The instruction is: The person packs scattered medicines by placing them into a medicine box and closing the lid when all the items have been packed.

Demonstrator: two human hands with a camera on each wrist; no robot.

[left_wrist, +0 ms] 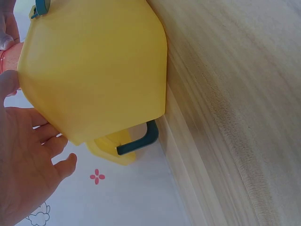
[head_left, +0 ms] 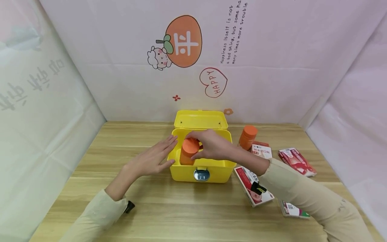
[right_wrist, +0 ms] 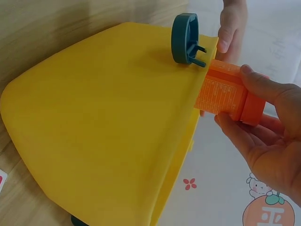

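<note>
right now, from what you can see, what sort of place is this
Probably a curtained-off tabletop booth, perhaps a staged recording corner: pale printed sheets stand behind and on both sides of a wood-grain table, where an open yellow box sits near red-and-white packages.

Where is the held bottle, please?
In the head view, the orange bottle is partly inside the left half of the yellow box, held by the right hand.

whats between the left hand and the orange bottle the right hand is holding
The yellow box's side wall lies between them, as the head view shows.
</note>
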